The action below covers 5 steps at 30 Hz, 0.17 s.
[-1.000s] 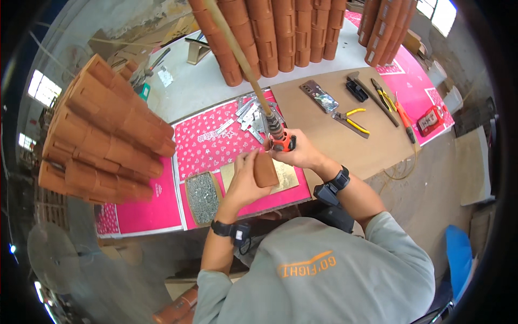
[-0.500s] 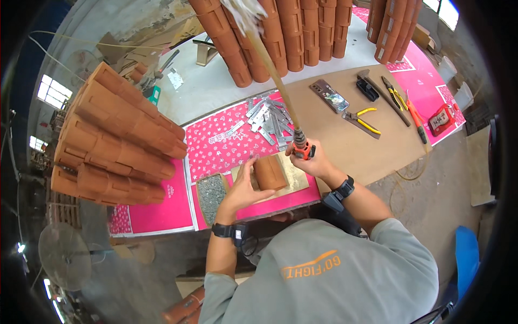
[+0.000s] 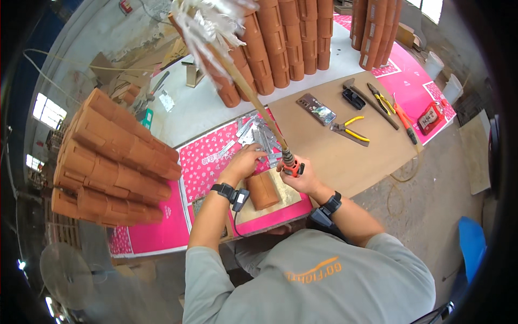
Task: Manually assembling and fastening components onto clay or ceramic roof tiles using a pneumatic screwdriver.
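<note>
My left hand [image 3: 246, 162] reaches to the near edge of a pile of flat silver metal strips [image 3: 253, 132] on the pink patterned sheet. Its fingers are bent and apart; no strip shows in its grasp. In my right hand [image 3: 306, 181], closed, is a red-and-black tool [image 3: 292, 166] with a metal neck, joined to a long tan pole [image 3: 245, 89] that rises far left, whitish plastic shreds [image 3: 208, 24] around its upper end. Below my hands a short terracotta-coloured cylinder [image 3: 263, 191] lies on a yellowish board [image 3: 287, 197], touched by neither hand.
Terracotta-coloured tubes are stacked at left [image 3: 116, 156] and stand in a row at the back [image 3: 270, 54]. Brown card at right bears a phone [image 3: 317, 109], yellow-handled pliers [image 3: 353, 128], a hammer [image 3: 372, 102] and a red packet [image 3: 430, 117]. My left forearm partly covers a dark speckled pad [image 3: 198, 205].
My left hand has left the terracotta-coloured cylinder and moved up to the metal strips. My right hand still holds the tool. The whole view has shifted slightly.
</note>
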Available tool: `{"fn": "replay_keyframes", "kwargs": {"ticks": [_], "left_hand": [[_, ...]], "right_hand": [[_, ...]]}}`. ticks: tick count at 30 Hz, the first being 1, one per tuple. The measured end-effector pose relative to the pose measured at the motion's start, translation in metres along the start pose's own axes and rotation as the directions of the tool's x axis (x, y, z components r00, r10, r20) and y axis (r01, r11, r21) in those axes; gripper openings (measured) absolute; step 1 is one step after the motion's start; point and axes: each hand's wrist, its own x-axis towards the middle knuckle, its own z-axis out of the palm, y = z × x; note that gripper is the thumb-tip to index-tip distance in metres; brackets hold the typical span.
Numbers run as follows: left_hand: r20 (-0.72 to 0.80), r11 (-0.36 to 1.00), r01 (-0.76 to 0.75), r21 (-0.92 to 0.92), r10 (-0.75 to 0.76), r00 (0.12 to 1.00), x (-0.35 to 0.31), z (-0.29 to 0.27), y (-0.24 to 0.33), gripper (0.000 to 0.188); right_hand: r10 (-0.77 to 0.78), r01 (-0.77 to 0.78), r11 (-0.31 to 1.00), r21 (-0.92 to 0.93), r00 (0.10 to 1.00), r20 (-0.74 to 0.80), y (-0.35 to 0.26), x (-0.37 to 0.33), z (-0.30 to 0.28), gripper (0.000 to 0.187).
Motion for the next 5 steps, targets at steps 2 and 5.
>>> {"fn": "replay_keyframes", "kwargs": {"ticks": [2, 5], "left_hand": [[0.128, 0.984, 0.088, 0.152, -0.108, 0.986, 0.0057, -0.0030, 0.0004, 0.037], [0.144, 0.985, 0.103, 0.139, -0.123, 0.982, 0.0029, -0.0050, 0.0003, 0.041]], "right_hand": [[-0.036, 0.036, 0.999, -0.016, 0.999, -0.010, 0.0016, 0.0010, -0.0021, 0.018], [-0.003, 0.008, 0.997, 0.083, 0.998, -0.056, 0.0090, 0.0016, -0.0027, 0.018]]}}
